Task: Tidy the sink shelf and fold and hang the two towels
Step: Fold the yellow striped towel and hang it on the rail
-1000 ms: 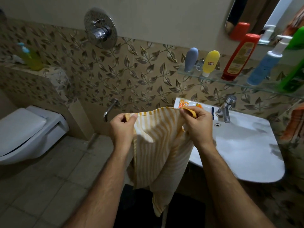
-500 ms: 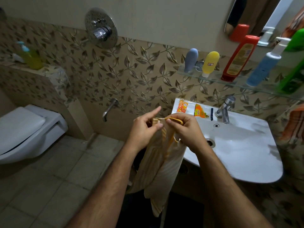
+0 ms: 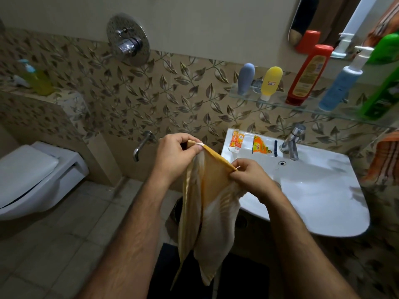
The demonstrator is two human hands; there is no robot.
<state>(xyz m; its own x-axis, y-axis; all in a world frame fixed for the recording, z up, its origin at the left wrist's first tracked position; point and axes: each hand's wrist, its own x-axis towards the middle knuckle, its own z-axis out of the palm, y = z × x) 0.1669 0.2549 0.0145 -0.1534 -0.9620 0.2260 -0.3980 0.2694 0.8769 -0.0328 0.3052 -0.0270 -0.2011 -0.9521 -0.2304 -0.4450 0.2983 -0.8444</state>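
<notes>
A white toilet (image 3: 28,175) is mounted at the left. A round chrome shower valve (image 3: 128,39) is fixed on the wall, and a small spout (image 3: 142,145) is seen below it.

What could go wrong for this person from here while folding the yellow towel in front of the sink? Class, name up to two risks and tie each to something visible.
1. The left hand and right hand only pinch the top edge of the yellow towel, so a corner might slip and undo the fold.
2. The towel's lower end hangs loose beside the sink; it could brush the basin or swing down toward the floor.
</notes>
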